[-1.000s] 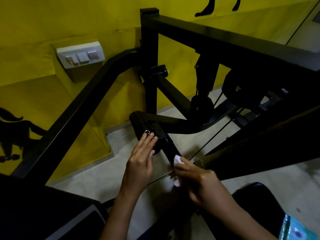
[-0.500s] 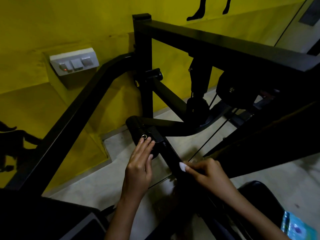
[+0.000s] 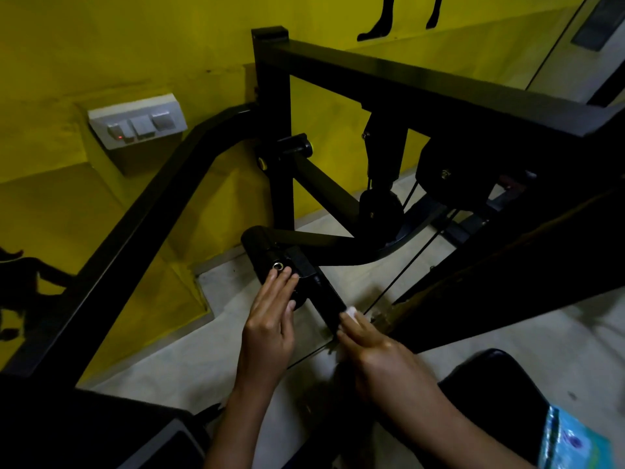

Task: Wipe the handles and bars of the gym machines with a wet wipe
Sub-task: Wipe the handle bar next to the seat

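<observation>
White wipe (image 3: 351, 312), pinched in the right hand (image 3: 375, 346) and pressed against the black bar (image 3: 326, 299). The bar's long axis is laid diagonally, up and leftward from that hand toward the pad (image 3: 263, 248). The left hand (image 3: 270, 319) is rested on the pad with straight fingers; nothing is gripped. The right hand is judged nearer for a stroke along the bar.
</observation>
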Demonstrator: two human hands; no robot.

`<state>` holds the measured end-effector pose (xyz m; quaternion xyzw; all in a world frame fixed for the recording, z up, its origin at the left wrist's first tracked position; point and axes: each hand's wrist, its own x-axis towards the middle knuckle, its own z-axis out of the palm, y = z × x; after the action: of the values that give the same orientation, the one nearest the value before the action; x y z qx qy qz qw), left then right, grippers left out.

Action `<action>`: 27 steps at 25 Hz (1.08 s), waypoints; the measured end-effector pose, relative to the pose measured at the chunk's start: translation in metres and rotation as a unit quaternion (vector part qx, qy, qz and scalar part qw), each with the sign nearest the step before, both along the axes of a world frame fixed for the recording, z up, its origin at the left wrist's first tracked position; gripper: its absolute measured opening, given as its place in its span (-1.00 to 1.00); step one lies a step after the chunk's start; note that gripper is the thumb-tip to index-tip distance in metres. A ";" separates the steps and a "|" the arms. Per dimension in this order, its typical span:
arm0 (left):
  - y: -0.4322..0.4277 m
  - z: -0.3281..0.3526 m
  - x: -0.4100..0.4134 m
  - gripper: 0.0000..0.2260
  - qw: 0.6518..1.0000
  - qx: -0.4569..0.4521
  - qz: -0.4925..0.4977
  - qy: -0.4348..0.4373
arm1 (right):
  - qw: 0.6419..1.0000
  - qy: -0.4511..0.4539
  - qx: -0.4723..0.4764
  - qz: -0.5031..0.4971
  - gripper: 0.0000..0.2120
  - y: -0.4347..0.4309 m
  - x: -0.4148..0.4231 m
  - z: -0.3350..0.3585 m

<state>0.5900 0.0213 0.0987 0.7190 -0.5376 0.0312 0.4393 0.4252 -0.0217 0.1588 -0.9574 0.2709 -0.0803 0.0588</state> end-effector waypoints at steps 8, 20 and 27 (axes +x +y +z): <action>0.002 -0.001 0.001 -0.64 1.000 0.010 -0.008 -0.025 | 0.996 0.036 -0.065 0.052 -0.76 0.013 0.004 0.007; 0.002 -0.010 -0.034 -0.61 0.991 0.014 -0.117 -0.059 | 0.981 -0.046 0.186 -0.034 -0.86 0.026 -0.060 0.012; 0.010 -0.011 -0.051 -0.59 0.990 -0.024 -0.139 -0.024 | 0.962 -0.087 0.239 -0.095 -0.75 0.007 -0.038 0.022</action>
<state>0.5391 0.0318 0.0879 0.6255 -0.6418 0.0004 0.4437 0.3871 -0.0147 0.1812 -0.8747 0.3660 -0.1014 0.3010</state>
